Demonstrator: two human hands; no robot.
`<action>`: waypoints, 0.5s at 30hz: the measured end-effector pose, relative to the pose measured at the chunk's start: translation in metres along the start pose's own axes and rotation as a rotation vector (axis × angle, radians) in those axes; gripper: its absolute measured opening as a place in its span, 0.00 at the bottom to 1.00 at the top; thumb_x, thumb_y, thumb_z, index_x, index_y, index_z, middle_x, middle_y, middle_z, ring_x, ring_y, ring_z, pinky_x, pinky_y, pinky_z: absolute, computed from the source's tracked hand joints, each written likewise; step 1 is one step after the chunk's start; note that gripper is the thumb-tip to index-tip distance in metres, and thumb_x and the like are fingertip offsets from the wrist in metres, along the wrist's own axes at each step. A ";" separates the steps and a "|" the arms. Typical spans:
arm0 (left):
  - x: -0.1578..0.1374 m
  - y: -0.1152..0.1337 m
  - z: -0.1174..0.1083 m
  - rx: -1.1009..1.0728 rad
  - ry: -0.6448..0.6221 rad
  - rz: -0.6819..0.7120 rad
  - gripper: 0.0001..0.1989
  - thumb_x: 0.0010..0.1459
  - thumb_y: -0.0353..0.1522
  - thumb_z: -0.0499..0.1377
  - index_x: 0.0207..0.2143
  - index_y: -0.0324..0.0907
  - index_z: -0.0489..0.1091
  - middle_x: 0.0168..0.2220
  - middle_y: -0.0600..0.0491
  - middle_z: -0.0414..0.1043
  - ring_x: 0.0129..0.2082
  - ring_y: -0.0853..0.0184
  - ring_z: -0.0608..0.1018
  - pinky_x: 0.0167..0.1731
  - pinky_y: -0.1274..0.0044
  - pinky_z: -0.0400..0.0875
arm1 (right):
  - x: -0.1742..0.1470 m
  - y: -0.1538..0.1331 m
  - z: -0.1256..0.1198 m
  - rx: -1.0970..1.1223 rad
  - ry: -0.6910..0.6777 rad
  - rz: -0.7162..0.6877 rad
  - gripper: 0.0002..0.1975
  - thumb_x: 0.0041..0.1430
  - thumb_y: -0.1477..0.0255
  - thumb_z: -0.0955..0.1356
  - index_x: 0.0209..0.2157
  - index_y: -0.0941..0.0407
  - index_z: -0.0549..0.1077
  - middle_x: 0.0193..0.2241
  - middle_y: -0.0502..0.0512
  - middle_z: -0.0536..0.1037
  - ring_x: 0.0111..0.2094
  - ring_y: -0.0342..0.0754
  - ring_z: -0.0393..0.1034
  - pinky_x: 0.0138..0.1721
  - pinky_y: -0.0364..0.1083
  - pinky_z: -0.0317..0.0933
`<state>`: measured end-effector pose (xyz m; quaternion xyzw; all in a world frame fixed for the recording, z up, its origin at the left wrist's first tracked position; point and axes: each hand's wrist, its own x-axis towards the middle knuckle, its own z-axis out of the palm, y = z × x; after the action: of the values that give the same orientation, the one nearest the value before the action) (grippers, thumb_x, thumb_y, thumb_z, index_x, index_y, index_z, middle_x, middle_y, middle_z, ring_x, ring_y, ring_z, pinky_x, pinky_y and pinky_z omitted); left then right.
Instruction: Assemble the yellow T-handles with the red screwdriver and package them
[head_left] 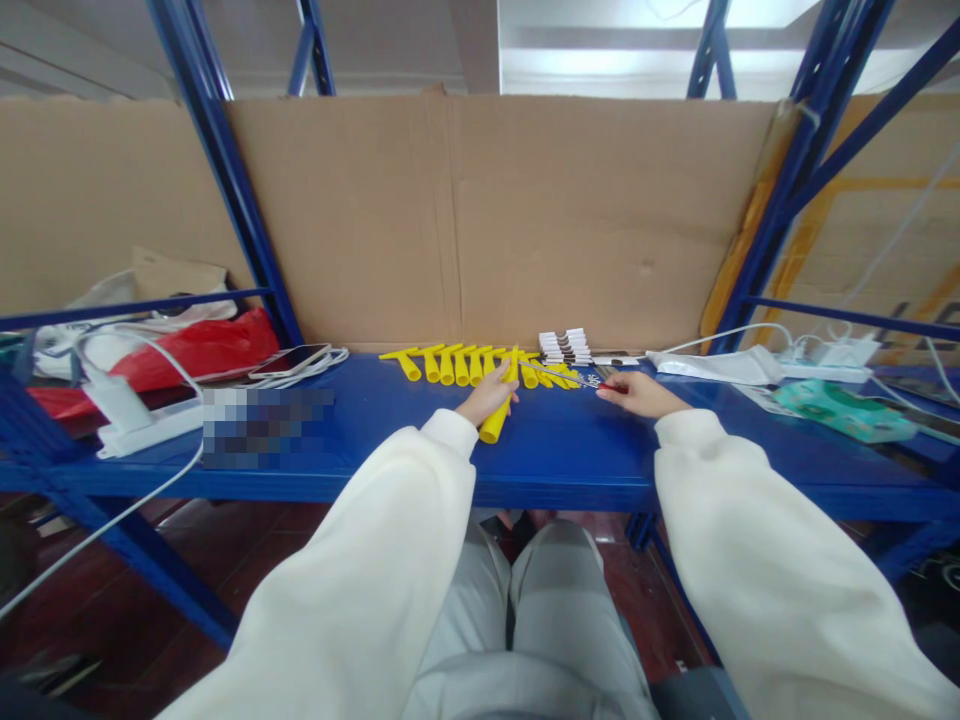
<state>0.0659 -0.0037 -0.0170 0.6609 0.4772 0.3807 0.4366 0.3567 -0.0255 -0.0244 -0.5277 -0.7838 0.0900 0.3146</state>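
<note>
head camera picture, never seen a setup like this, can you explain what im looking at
There's no robot here: a person in white sleeves works bare-handed. The single view comes from a camera worn on the head, looking forward and down.

The left hand holds a yellow T-shaped piece. The right hand holds a thin grey metal rod with a red end, which reaches toward that piece's crossbar; whether they touch is unclear.

On the blue metal shelf lie a row of similar yellow T-shaped pieces and a stack of small white pieces.
</note>
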 end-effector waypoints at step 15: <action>0.002 -0.002 -0.001 0.031 -0.009 0.001 0.33 0.64 0.26 0.53 0.71 0.38 0.50 0.23 0.58 0.70 0.17 0.72 0.70 0.22 0.81 0.67 | 0.001 0.006 -0.001 -0.107 0.028 -0.004 0.19 0.53 0.51 0.68 0.24 0.53 0.69 0.20 0.52 0.73 0.24 0.48 0.66 0.27 0.47 0.57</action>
<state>0.0650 -0.0015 -0.0188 0.6696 0.4809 0.3705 0.4280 0.3620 -0.0222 -0.0260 -0.5433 -0.7842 0.0399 0.2970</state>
